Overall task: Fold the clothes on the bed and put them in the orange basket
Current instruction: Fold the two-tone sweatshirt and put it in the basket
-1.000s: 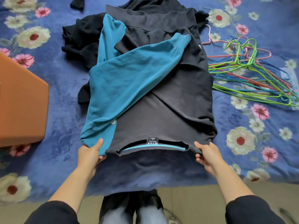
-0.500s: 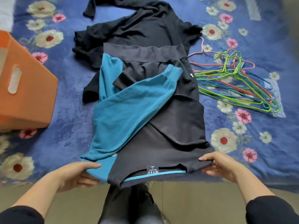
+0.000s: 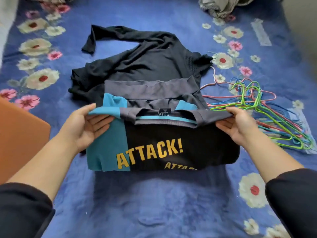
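A dark grey and teal sweatshirt (image 3: 171, 141) with yellow "ATTACK!" lettering lies folded over on itself on the blue floral bedspread (image 3: 154, 203). My left hand (image 3: 85, 125) grips its teal shoulder corner, thumb on top. Gripping the grey shoulder corner on the other side is my right hand (image 3: 240, 124). The collar edge with its label faces away from me, held just above the sweatshirt's hem band. Behind it lies a loose black long-sleeved garment (image 3: 142, 64), partly covered by the sweatshirt. A corner of the orange basket (image 3: 18, 133) shows at the left edge.
A tangle of green, blue and pink wire hangers (image 3: 260, 114) lies right of the sweatshirt, close to my right hand. A crumpled grey cloth (image 3: 223, 6) sits at the far right top of the bed.
Both hands lifted the sweatshirt's collar end and carried it away from me over the body, folding the garment in half. The printed front now faces up.
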Available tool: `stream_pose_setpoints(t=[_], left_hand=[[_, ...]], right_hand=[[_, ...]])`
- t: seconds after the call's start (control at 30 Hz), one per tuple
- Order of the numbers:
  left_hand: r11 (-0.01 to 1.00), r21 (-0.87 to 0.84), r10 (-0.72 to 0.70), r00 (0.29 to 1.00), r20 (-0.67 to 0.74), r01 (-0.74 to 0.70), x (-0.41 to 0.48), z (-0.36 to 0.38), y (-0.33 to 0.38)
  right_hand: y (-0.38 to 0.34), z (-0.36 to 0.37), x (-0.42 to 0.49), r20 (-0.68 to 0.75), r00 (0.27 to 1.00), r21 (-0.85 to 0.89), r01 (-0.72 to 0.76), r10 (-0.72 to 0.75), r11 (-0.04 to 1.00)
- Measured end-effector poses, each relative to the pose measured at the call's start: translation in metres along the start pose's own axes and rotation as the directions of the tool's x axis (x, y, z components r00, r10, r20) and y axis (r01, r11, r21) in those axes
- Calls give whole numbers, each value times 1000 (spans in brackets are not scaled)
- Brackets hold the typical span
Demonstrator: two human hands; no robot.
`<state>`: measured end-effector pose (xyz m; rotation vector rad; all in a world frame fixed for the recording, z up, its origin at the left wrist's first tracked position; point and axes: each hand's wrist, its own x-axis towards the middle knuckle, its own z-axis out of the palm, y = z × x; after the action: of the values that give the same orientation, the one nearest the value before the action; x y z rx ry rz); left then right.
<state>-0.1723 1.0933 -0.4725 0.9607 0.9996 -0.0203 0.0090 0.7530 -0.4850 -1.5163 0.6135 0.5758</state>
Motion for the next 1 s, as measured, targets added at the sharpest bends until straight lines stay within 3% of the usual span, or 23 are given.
stream_pose_setpoints(t=[0.13, 0.23, 0.27, 0.33, 0.4, 0.47, 0.57, 0.67, 0.77, 0.87, 0.93, 1.0], left_hand=[[984, 26, 173, 980, 99, -176, 33, 25, 46], [941, 176, 267, 953, 143, -290, 60, 33, 43], [887, 310, 325, 939, 109, -343, 66, 32, 29], [668, 626, 513, 858, 4, -402, 69, 20, -12], [523, 791, 638, 761, -118, -316, 60, 0, -57], [601, 769, 622, 731, -281, -216, 49, -22, -98], [782, 613, 436, 799, -414, -109, 39, -44, -132], [820, 566, 318, 889, -328, -84, 41, -53, -139], [731, 669, 405, 876, -262, -138, 48, -49, -130], [632, 743, 477, 867, -146, -222, 51, -42, -113], [686, 650, 481, 874, -67, -327, 47, -38, -100], [764, 524, 484, 872, -79, -376, 39, -34, -90]], right_hand=[[-42, 36, 24, 68, 983, 106, 164, -171, 981], [-37, 54, 44, 102, 971, -45, 221, -215, 974], [-24, 54, 49, 58, 969, -142, 245, -239, 959], [10, 44, 61, -60, 940, -377, 290, -336, 879], [43, 24, 64, -196, 889, -534, 257, -414, 805], [69, 3, 62, -379, 813, -566, 174, -441, 806], [93, -23, 60, -545, 747, -487, 87, -380, 869], [101, -30, 58, -506, 830, -322, 71, -235, 944], [101, -31, 56, -437, 895, -156, 25, -92, 987], [100, -31, 53, -367, 924, -70, -141, 105, 988], [96, -30, 50, -325, 930, 16, -174, 170, 985], [90, -30, 47, -242, 953, 142, -149, 180, 979]])
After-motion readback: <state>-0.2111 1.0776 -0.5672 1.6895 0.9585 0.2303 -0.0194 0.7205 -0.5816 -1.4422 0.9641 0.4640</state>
